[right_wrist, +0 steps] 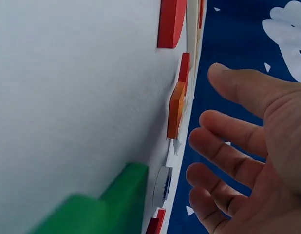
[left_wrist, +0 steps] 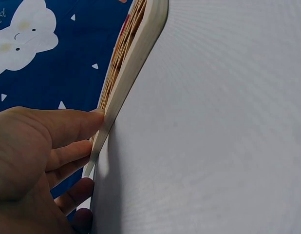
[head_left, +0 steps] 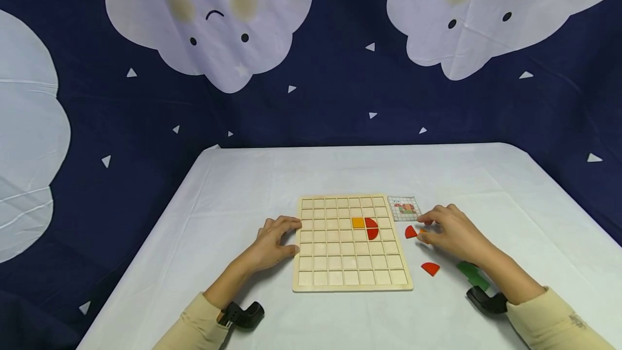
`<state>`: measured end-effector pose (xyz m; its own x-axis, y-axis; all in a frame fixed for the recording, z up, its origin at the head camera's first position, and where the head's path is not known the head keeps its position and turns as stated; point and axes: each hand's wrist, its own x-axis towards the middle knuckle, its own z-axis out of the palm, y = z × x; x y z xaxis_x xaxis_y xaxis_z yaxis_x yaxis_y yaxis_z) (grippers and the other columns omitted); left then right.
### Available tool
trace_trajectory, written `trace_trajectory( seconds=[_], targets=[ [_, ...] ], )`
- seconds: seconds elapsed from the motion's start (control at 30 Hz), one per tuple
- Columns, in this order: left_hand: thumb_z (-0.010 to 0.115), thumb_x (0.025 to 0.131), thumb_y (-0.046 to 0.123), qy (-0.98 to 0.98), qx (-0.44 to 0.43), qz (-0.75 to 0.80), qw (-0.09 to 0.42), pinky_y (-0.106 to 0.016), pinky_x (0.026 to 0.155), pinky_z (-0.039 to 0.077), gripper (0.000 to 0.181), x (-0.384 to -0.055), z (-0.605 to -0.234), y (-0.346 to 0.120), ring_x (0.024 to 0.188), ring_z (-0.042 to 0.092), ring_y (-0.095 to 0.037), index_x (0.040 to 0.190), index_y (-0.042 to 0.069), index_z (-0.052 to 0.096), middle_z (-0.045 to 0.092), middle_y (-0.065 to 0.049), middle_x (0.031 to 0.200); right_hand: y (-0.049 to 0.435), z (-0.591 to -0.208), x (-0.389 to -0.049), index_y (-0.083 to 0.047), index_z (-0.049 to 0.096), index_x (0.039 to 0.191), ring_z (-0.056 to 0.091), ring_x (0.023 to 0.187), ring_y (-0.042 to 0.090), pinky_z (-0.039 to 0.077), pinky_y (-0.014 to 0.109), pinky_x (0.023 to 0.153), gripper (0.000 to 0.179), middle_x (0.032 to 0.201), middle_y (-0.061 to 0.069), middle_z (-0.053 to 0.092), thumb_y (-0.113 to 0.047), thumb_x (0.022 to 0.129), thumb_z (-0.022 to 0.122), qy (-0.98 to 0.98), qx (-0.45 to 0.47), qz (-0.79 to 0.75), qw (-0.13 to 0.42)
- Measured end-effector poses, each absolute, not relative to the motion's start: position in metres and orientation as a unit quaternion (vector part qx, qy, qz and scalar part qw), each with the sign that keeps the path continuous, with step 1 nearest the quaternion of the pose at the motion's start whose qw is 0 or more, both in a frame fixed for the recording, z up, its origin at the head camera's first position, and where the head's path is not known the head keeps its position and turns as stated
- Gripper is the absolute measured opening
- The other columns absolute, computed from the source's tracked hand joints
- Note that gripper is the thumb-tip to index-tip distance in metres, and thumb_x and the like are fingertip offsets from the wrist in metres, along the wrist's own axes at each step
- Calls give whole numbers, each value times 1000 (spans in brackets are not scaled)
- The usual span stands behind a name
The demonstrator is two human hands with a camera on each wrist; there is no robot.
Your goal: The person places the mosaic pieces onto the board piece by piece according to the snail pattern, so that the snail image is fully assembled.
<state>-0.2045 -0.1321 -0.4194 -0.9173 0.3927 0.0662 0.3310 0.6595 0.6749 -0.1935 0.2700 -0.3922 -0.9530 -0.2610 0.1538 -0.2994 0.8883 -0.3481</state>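
1. Left hand: relaxed, not clenched. I have its thumb and fingertips resting on the left edge of the wooden board; the left wrist view shows the thumb touching the rim.
2. Right hand: released, fingers spread and slightly bent, nothing held. I have it over the tabletop, right of the board.
3. Orange piece: on the tabletop, by the right hand's thumb and fingers. The right wrist view shows a gap between them.
4. Board: flat, marked out in a square grid. On it I see an orange square, then an upper red wedge in the next cell to the right. A lower red wedge sits directly below; the pair makes a half-disc.
5. Two loose red pieces off the board: one just beside the orange piece, another nearer me, close to the board's right edge.
6. Printed card: lies beside the board's far right corner, coloured picture on a grid.
7. Green pieces: under my right forearm, partly hidden, blurred in the wrist view.
8. Pale rounded piece: past the orange one; can't tell what it is.
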Motion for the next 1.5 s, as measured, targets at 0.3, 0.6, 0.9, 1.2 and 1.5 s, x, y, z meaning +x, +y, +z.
trace_trajectory(
  seconds=[0.3,0.6,0.9,1.2,1.5],
  targets=[
    [71,79,14,911,198,359,43,-35,86,24,49,-204,-420,-132,107,38,-16,127,10,58,51,2,135,275,-400,-189,-9,72,97,47,86,22,34,37,74,31,89,3,63,-26,72,78,-975,137,166,61],
    [71,79,14,911,197,359,43,-34,85,24,49,-204,-419,-132,106,37,-15,126,10,58,51,2,135,279,-407,-189,-12,72,93,44,84,18,31,34,72,25,83,-3,59,-24,71,77,-976,140,153,59],
    [72,79,14,912,197,358,43,-35,86,24,50,-204,-420,-132,106,37,-15,127,10,58,51,3,135,278,-407,-188,-13,73,96,44,87,19,31,36,75,24,90,-1,64,-19,73,76,-973,154,165,48],
    [72,80,14,911,196,360,45,-35,85,24,50,-204,-420,-131,106,37,-15,127,10,58,51,3,135,277,-408,-187,-13,73,96,45,89,20,32,36,76,23,92,0,63,-18,73,76,-973,152,170,45],
    [72,80,14,910,197,362,46,-35,86,24,49,-205,-421,-132,107,37,-15,127,10,58,51,3,136,269,-399,-188,-12,72,99,43,89,18,33,35,76,26,95,0,63,-16,73,73,-969,161,183,50]
  ],
)
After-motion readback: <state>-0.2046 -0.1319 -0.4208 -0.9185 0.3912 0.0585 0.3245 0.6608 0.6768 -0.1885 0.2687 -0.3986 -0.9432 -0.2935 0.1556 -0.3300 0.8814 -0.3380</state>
